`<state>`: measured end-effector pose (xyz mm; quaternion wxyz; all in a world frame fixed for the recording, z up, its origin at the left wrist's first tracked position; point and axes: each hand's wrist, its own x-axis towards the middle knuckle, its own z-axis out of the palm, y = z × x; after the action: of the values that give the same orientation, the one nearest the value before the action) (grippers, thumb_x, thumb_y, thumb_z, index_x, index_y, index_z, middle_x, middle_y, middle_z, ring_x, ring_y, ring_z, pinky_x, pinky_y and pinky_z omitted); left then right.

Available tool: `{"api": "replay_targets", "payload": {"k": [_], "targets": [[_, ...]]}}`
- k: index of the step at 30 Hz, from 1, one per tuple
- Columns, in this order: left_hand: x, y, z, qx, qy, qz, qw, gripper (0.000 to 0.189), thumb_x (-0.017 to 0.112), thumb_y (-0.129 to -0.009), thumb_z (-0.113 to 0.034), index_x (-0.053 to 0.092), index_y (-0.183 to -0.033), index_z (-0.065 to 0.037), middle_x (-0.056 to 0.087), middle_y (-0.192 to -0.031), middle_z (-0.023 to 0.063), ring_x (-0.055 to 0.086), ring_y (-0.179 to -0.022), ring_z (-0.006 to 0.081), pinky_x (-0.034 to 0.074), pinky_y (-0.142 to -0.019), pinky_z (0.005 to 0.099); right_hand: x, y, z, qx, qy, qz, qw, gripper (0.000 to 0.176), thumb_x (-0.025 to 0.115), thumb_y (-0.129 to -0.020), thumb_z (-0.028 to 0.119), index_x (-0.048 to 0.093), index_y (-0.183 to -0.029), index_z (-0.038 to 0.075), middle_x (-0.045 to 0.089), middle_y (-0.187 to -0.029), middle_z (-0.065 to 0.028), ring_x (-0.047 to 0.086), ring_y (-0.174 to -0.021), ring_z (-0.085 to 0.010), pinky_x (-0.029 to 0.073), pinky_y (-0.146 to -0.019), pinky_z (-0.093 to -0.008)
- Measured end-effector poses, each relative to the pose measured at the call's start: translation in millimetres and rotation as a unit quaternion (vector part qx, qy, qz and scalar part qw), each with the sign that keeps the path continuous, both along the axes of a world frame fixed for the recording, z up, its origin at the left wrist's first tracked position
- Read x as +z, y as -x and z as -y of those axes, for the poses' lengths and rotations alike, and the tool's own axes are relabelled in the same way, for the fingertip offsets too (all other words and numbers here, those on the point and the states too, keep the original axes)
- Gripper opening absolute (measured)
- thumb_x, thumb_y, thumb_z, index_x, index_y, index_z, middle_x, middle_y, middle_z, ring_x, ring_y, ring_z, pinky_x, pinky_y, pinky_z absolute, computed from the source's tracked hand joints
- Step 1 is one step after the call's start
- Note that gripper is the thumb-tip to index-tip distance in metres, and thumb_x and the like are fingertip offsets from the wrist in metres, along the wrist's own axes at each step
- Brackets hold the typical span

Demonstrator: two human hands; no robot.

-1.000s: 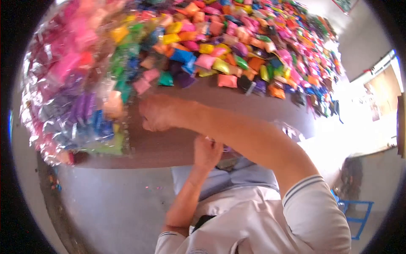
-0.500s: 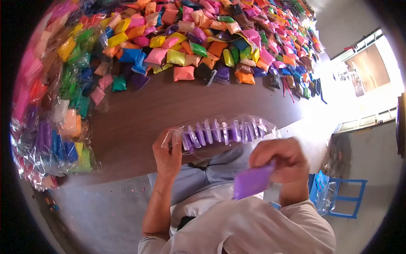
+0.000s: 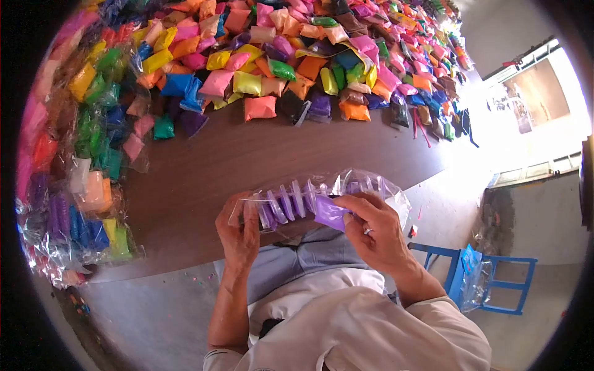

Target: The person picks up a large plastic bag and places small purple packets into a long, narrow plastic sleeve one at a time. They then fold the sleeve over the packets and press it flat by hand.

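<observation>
Pinching the purple packet (image 3: 330, 212) tight in the right hand (image 3: 377, 232), fingers closed on it. Gripping the far end of the clear bag (image 3: 377, 185) with the left hand (image 3: 240, 230), fingers shut on the plastic. Holding the packet higher than a moment ago, up from near the lap, and now pressing it against the row of purple packets (image 3: 291, 201) in the bag, likely adding one more. Working just in front of a brown table (image 3: 247, 154), with a big pile of colored packets (image 3: 278, 55) farther off.

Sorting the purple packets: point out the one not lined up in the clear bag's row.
The purple packet pinched in the right hand, face showing, at the clear bag; the others stand edge-on in a row inside.
</observation>
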<state>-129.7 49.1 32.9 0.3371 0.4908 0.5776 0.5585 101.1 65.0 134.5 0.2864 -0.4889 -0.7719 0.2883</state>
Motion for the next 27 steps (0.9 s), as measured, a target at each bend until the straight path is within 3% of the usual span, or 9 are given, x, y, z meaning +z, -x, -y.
{"api": "replay_targets", "payload": {"k": [2, 5, 11, 14, 23, 27], "targets": [[-0.9, 1.0, 0.4, -0.002, -0.003, 0.029, 1.0, 0.022, 0.058, -0.096, -0.015, 0.063, -0.1, 0.006, 0.063, -0.095, 0.0101, 0.058, -0.091, 0.0145, 0.046, -0.083, 0.0269, -4.6, 2.6, 1.4, 0.0, -0.032, -0.009, 0.999, 0.031, 0.061, -0.08, -0.003, 0.062, -0.111, 0.002, 0.059, -0.091, -0.0136, 0.059, -0.067, -0.0224, 0.048, -0.059, -0.0313], [-2.0, 2.5, 0.2, -0.012, -0.008, 0.021, 1.0, 0.023, 0.059, -0.096, -0.016, 0.063, -0.1, 0.006, 0.063, -0.097, 0.0099, 0.058, -0.093, 0.0143, 0.046, -0.084, 0.0258, 0.4, 10.7, 7.2, -0.059, 0.044, -0.046, 0.996, 0.034, 0.066, -0.079, 0.0, 0.062, -0.113, 0.003, 0.059, -0.098, -0.0153, 0.059, -0.074, -0.0268, 0.049, -0.062, -0.0319], [0.9, 1.7, 0.2, -0.006, 0.0, 0.009, 1.0, 0.024, 0.059, -0.096, -0.019, 0.064, -0.097, 0.005, 0.064, -0.095, 0.0104, 0.059, -0.088, 0.015, 0.047, -0.08, 0.0263, -8.6, 23.1, 0.8, -0.042, -0.108, -0.006, 0.993, 0.042, 0.074, -0.076, 0.006, 0.06, -0.116, 0.003, 0.06, -0.104, -0.0176, 0.063, -0.085, -0.0303, 0.053, -0.068, -0.0358], [1.7, 1.6, -1.5, -0.003, -0.019, -0.006, 1.0, 0.025, 0.059, -0.097, -0.019, 0.065, -0.094, 0.004, 0.064, -0.095, 0.0109, 0.059, -0.086, 0.0154, 0.047, -0.077, 0.0269, -6.4, 28.1, -3.5, -0.041, -0.098, -0.014, 0.994, 0.044, 0.074, -0.076, 0.007, 0.058, -0.118, 0.002, 0.061, -0.103, -0.0189, 0.063, -0.088, -0.0338, 0.053, -0.072, -0.0393], [-5.4, 2.4, -2.3, 0.007, -0.061, -0.019, 0.998, 0.028, 0.06, -0.095, -0.022, 0.064, -0.087, 0.005, 0.065, -0.09, 0.0143, 0.061, -0.084, 0.0223, 0.048, -0.075, 0.0315, -16.5, 31.2, -17.1, -0.013, -0.098, 0.072, 0.992, 0.037, 0.069, -0.079, 0.006, 0.059, -0.114, 0.003, 0.061, -0.1, -0.0199, 0.064, -0.088, -0.0365, 0.054, -0.076, -0.044], [-6.1, 0.8, -4.0, 0.012, -0.07, -0.03, 0.997, 0.031, 0.059, -0.095, -0.025, 0.063, -0.084, 0.004, 0.065, -0.087, 0.0149, 0.062, -0.08, 0.0257, 0.048, -0.073, 0.0337, -11.4, 26.0, -18.6, -0.022, -0.101, 0.141, 0.985, 0.029, 0.067, -0.08, 0.01, 0.061, -0.108, 0.005, 0.06, -0.095, -0.0166, 0.064, -0.082, -0.0339, 0.053, -0.071, -0.0438]]}}
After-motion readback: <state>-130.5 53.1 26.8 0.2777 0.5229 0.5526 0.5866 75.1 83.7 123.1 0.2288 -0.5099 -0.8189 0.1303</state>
